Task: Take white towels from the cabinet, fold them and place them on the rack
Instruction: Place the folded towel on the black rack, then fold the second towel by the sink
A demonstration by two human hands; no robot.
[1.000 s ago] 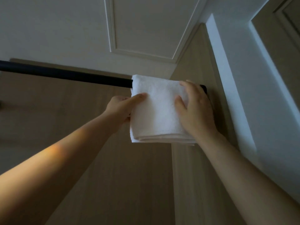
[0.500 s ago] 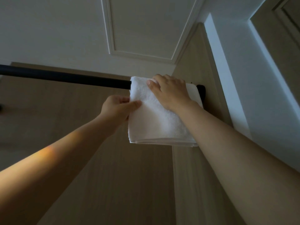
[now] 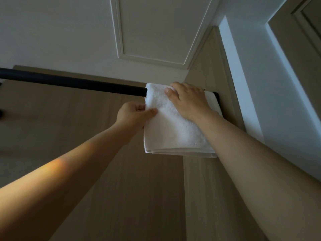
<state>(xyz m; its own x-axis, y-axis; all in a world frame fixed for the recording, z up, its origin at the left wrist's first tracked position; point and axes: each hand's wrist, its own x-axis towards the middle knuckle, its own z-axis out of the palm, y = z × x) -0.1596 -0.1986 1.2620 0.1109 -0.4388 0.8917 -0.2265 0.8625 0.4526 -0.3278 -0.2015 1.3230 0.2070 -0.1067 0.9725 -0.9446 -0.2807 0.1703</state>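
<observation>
Up at the bar's right end hangs the towel; left hand pinches its left edge, right hand lies flat on the fold, closer to the bar.

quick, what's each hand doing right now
Left hand: pinching the left edge of the white towel.
Right hand: open, pressing it against the rack.

White ceiling, raised moulding frame, white wall
</observation>
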